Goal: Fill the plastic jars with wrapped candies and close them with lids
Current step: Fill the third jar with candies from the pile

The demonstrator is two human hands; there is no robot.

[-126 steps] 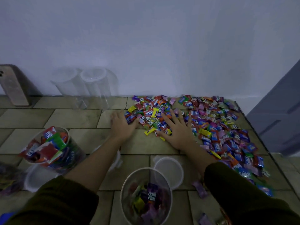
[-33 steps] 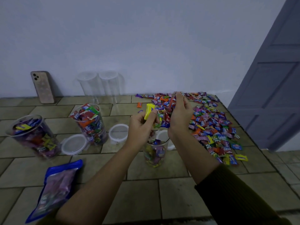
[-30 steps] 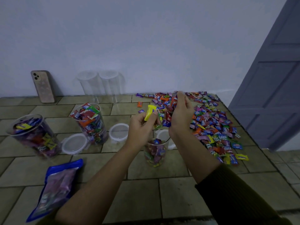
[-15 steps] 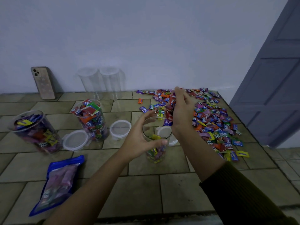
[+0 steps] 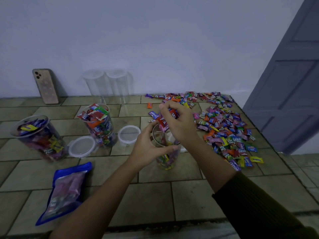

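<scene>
Tiled counter point(image 5: 189, 195): left hand point(image 5: 148, 145), its candy gone, now curls fingers round the part-filled jar point(image 5: 166, 158) at centre. Right hand point(image 5: 179, 125) clamps red-wrapped candies point(image 5: 163, 121) over its mouth, so filling continues.

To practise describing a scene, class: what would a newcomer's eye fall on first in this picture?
The bright heap of wrapped candies spread over the right of the tiled surface stands out first. In the middle, the right hand holds a handful of candies over the open jar, which the left hand grips. At the left, the far-left jar and the jar next to it stand full, without lids.
</scene>
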